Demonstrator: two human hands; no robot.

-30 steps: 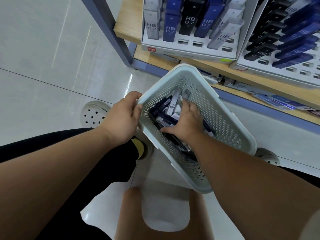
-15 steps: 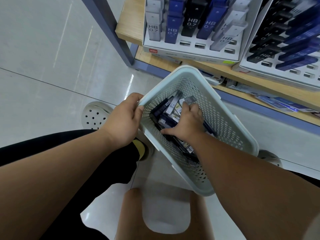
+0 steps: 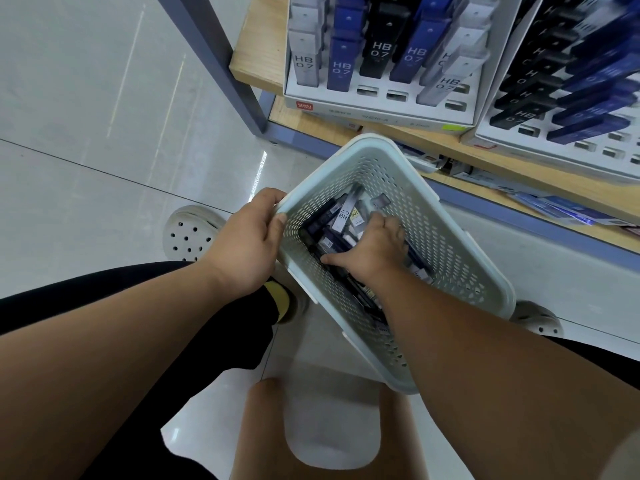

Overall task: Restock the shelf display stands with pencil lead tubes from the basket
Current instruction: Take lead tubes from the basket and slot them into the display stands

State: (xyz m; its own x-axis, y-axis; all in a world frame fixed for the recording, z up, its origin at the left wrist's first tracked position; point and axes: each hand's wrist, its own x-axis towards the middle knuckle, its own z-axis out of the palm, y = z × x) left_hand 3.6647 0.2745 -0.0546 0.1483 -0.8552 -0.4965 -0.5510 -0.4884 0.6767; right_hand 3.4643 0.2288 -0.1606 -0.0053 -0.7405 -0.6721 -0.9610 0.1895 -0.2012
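Inside the pale perforated plastic basket (image 3: 446, 240), whose rim my left hand (image 3: 246, 247) holds, the pencil lead tubes (image 3: 343, 216) lie lengthwise under my right hand (image 3: 372, 251); whether its grip holds one I cannot tell.

right hand (image 3: 370, 252) fingers (image 3: 382, 225) buried among tubes (image 3: 343, 218), right display stand (image 3: 561, 157) cut off
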